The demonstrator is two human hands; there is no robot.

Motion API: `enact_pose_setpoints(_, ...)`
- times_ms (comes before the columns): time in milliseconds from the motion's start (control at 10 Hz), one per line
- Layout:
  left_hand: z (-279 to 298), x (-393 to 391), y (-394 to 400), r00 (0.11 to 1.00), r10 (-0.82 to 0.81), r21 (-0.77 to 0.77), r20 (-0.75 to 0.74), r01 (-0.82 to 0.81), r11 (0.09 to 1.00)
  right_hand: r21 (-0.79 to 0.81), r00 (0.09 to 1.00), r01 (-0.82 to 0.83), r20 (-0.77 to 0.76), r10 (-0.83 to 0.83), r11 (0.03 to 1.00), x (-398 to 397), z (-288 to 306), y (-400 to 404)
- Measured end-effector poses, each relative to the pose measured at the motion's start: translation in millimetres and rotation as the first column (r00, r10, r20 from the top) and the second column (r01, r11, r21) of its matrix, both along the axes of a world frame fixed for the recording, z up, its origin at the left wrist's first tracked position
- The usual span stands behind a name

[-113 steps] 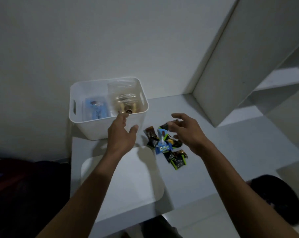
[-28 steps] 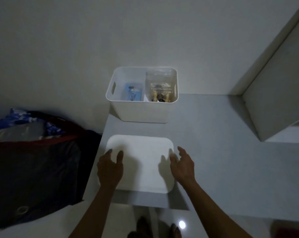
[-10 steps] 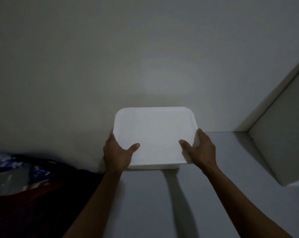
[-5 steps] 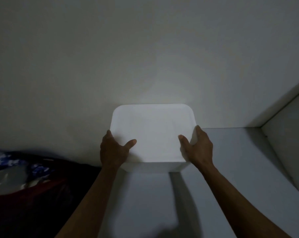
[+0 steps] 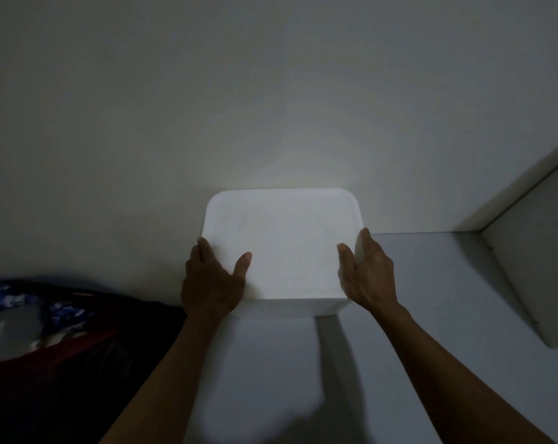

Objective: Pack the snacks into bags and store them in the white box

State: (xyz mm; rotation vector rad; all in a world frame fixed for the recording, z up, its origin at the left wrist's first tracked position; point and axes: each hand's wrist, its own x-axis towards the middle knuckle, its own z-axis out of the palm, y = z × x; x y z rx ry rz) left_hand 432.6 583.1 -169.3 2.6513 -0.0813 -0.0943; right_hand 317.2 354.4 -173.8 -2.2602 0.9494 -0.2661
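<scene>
Box [image 5: 284,245] lidded, at 12 o'clock, long axis 9-to-3. Left hand [image 5: 212,280] and right hand [image 5: 368,274] splayed, clasping its near corners, equally near; snacks hidden inside.

Left hand [image 5: 212,283] and right hand [image 5: 368,275] — forearms outstretched, thumbs turned inward.

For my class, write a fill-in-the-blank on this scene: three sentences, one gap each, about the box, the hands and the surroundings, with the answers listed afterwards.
1. The white box is covered by a ____, so its contents are hidden.
2. The left hand and the right hand touch the box at its two ____ corners.
3. The box stands on the grey table with its far side towards the ____.

Missing words: lid; near; wall
</scene>
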Motion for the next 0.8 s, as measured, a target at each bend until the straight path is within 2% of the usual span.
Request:
enact_pose_setpoints(400, -0.3, -4.0, 2.0, 0.996, -0.049, 0.033, 0.069, 0.047, 0.998, 0.031, 1.0, -0.021, -0.015, 0.021, 0.999, -1.6, 3.8, 0.8)
enact_pose_setpoints(600, 3.5, -12.1, 6.8, 0.992, -0.029, 0.045, 0.121, 0.024, 0.999, 0.077, 1.0, 0.007, 0.016, -0.009, 0.997, -14.3, 9.6, 1.8)
enact_pose_setpoints(700, 9.6, -29.2, 14.2, 0.981, -0.017, 0.033, 0.195, 0.011, 0.999, 0.06, 0.998, 0.02, 0.063, -0.024, 0.998, -31.7, 17.3, 7.4)
enact_pose_setpoints(800, 27.2, -46.7, 18.5, 0.99, -0.013, -0.016, 0.141, 0.015, 1.0, 0.06, 0.996, 0.024, 0.087, -0.029, 0.998, -49.3, 30.9, 15.3)
